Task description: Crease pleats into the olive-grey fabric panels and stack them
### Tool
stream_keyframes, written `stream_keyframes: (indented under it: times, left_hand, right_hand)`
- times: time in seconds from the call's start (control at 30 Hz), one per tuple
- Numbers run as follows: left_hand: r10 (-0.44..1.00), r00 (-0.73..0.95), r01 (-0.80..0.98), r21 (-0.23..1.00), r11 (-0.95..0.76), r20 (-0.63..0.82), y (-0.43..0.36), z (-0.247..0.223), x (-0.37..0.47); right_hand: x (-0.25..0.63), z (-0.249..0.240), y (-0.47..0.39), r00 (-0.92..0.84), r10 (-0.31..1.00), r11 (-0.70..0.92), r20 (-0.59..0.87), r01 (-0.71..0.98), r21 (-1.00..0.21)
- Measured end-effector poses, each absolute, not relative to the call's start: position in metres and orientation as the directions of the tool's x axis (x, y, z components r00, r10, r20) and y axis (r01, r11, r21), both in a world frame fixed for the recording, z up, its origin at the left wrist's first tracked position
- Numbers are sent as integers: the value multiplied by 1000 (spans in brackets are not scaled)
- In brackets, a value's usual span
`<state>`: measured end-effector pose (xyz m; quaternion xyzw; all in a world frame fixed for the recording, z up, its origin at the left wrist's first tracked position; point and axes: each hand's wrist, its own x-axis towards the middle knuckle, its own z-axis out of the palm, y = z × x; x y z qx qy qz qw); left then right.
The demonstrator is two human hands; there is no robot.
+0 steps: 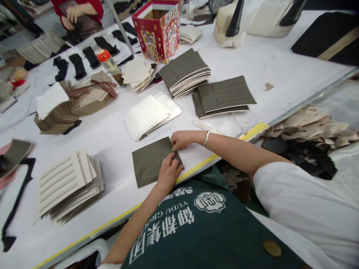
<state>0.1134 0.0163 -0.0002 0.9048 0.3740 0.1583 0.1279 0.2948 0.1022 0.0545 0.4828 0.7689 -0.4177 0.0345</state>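
Note:
A dark grey-green flat panel point(148, 160), like leather or coated cloth, lies on the white table close to its yellow-taped front edge. My right hand point(181, 140), with a silver bracelet at the wrist, is closed at the panel's upper right corner and pinches its edge. Just below it, my left hand point(169, 172) rests on the panel's right part, its bent fingers slightly apart and pressing on the surface. The fingertips of both hands almost meet along the right edge. What lies under them is hidden.
Beyond my hands are white sheets point(153, 116) and two stacks of dark panels point(185, 73) point(227, 95). Left stands a pile of ribbed cream panels point(67, 186). Farther off are a red-lidded jar point(110, 65), a red patterned box point(158, 33) and a co-worker's hands point(73, 16).

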Motion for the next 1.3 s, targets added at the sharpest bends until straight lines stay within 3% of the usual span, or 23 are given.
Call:
stream_keyframes:
  times: [0.13,0.5,0.77,1.03,1.3]
  left_hand:
    - [708,686,648,304,-699,166,16,3,114]
    - [695,716,655,281,-702,66,18,12,118]
    - [679,732,646,268,-715,45,22,16,119]
    - [714,700,664,342,-665,30,25,15,119]
    - [700,709,669,399,-627,-88,35,22,123]
  right_hand:
    - [295,50,101,-528,725,165,-442,757,-632]
    - [293,45,101,-513,737,228,-440,801,-553]
    - [299,47,116,-468,767,127,-439,781,-611]
    - [297,42,116,-466,779,132,-418,775,-619]
    - [305,41,131,-411,822,70,-394,759,-647]
